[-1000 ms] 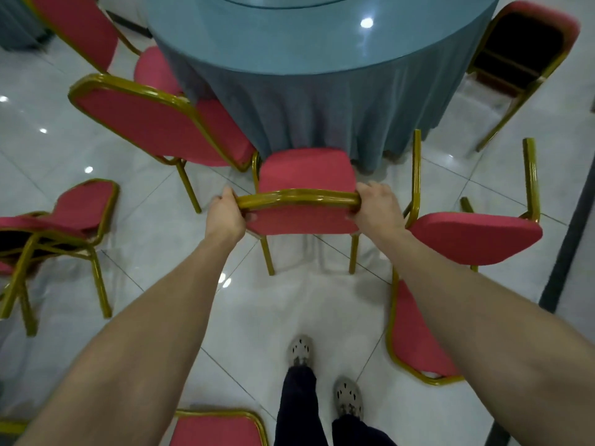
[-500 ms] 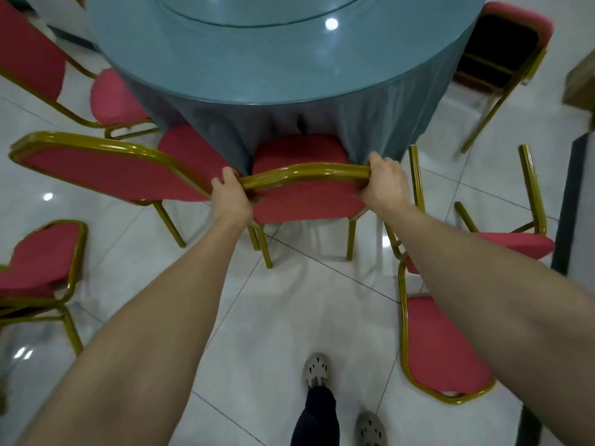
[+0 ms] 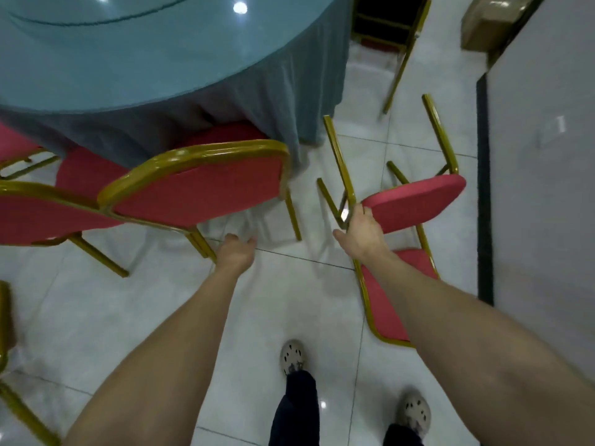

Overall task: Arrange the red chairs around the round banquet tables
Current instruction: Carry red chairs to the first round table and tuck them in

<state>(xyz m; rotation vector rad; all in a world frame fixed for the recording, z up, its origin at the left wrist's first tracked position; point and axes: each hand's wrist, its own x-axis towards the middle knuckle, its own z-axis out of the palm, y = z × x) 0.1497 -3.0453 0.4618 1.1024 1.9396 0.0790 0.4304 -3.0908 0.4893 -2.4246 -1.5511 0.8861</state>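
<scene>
At the banquet table, one red chair sits tucked; left hand spread empty, right hand touches the overturned chair, unplaced, grip unclear.

Worktop runs off the top and left edges. Tucked chair: seat mostly lost under the cloth. Left grip smeared by motion. Right grip: fingertips hidden behind the toppled chair, hold unclear.

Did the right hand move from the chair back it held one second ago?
Yes. The right hand left the back of the pushed-in chair and went rightwards, away from the round table, to the seat edge of the tipped chair.
</scene>
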